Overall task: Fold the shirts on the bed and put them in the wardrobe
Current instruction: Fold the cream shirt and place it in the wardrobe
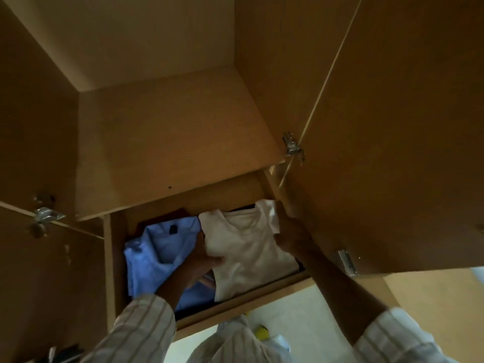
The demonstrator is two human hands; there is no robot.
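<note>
A folded cream shirt lies in the right half of an open wardrobe drawer. A folded light blue shirt lies beside it on the left. My left hand grips the cream shirt's left edge, thumb on top of the fabric. My right hand holds the shirt's right edge near the sleeve, close to the drawer's right wall. A dark red garment shows behind the blue shirt at the back of the drawer.
An empty wooden shelf sits above the drawer. Open wardrobe doors stand on both sides with metal hinges. Pale floor with small objects lies below.
</note>
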